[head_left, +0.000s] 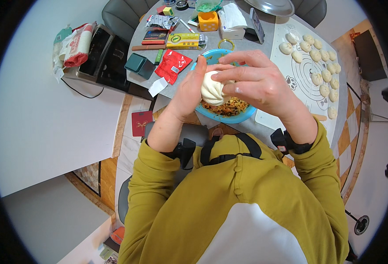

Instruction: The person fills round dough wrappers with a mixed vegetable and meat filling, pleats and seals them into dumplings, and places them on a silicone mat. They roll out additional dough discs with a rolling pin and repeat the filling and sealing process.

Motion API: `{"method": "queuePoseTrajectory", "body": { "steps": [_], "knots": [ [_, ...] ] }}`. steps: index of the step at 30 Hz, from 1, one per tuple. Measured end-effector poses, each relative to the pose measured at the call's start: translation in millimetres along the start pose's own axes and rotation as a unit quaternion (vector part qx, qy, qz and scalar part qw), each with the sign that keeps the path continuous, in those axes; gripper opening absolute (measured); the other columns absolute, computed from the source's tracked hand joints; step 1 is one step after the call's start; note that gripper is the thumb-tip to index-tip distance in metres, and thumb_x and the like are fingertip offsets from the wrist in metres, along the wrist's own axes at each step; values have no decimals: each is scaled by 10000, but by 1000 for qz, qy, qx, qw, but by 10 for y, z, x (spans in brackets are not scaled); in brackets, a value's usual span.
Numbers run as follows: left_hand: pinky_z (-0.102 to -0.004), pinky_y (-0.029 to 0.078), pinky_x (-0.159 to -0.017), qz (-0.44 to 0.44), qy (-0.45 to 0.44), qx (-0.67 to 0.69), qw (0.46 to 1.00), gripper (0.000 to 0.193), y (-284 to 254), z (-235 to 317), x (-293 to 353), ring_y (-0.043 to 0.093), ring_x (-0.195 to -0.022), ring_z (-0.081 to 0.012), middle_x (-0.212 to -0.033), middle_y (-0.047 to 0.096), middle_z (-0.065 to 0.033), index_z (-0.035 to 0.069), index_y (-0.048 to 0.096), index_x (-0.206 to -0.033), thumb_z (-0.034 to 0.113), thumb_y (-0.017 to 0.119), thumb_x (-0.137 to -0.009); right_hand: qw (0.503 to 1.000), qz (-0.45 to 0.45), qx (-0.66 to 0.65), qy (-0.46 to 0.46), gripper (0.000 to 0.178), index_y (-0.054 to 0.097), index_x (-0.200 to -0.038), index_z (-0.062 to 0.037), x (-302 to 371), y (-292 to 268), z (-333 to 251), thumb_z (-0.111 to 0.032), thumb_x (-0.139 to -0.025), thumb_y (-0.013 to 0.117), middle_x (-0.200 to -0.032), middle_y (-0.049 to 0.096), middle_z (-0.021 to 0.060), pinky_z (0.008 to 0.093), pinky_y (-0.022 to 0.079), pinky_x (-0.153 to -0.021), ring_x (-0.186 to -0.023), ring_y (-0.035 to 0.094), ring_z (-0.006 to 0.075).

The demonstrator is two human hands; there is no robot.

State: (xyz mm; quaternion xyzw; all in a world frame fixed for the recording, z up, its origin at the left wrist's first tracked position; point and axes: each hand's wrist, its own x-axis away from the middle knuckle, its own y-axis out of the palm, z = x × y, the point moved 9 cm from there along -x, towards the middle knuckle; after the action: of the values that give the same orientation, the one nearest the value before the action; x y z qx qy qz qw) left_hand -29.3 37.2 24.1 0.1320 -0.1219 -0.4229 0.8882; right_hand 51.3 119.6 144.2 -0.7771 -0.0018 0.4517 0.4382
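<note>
Between my hands is a white pleated stuffed bun (213, 89), its folds gathered and turned toward me. My left hand (189, 90) cups it from the left, thumb pointing up. From the right, my right hand (260, 81) curls over it, fingertips pressed on its right side. Directly below sits a blue bowl (250, 115) with chopped filling (229, 108) in orange, green and dark bits. To the right, a white dough mat (296, 66) printed with circles carries several shaped buns (316, 79) and small dough pieces.
Left of the bowl lie a red packet (173, 66), a dark green container (140, 65) and a yellow box (183, 41). Behind stand a tissue box (232, 26), a phone or small screen (256, 25) and an orange cube (208, 21). A metal lid (273, 5) rests at the far edge.
</note>
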Motion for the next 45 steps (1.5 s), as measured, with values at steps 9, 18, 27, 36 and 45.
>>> {"method": "queuePoseTrajectory", "body": {
  "steps": [9, 18, 27, 36, 45],
  "knots": [
    [-342, 516, -959, 77, 186, 131, 971, 821, 145, 244, 82, 624, -1149, -233, -1256, 633, -155, 3, 448, -1444, 670, 197, -1036, 961, 149, -112, 204, 200, 707, -863, -97, 157, 26, 166, -110, -726, 853, -836, 719, 32, 349, 505, -762, -791, 662, 230],
    [-381, 546, -942, 61, 74, 190, 977, 742, 134, -9, 70, 661, -1078, -247, -1196, 657, -148, -4, 546, -1322, 585, 172, -1071, 984, 61, -15, 167, 329, 714, -1044, -166, 152, 13, 91, -122, -735, 817, -871, 682, -5, 356, 435, -770, -802, 605, 221],
    [-322, 612, -649, 50, 34, 160, 985, 718, 164, 27, 40, 704, -871, -182, -1046, 694, -103, 12, 607, -1201, 605, 228, -1060, 986, 54, 3, 156, 195, 749, -908, -117, 179, 16, 91, -117, -731, 831, -815, 673, 17, 352, 461, -740, -801, 622, 216],
    [-342, 605, -583, 46, -90, 137, 985, 679, 81, -94, 24, 712, -811, -214, -1018, 700, -108, 18, 618, -1160, 579, 247, -1067, 969, -13, -104, 225, 164, 737, -881, -110, 216, 101, 281, -164, -750, 821, -790, 654, 48, 381, 492, -692, -769, 625, 269],
    [-350, 597, -566, 23, -100, 126, 987, 637, 129, -115, -2, 711, -803, -203, -962, 694, -92, 35, 625, -1155, 563, 278, -1071, 995, 4, 68, 72, 225, 704, -900, -112, 119, 32, -11, -128, -689, 781, -815, 628, 22, 364, 472, -688, -785, 612, 235]
  ]
}}
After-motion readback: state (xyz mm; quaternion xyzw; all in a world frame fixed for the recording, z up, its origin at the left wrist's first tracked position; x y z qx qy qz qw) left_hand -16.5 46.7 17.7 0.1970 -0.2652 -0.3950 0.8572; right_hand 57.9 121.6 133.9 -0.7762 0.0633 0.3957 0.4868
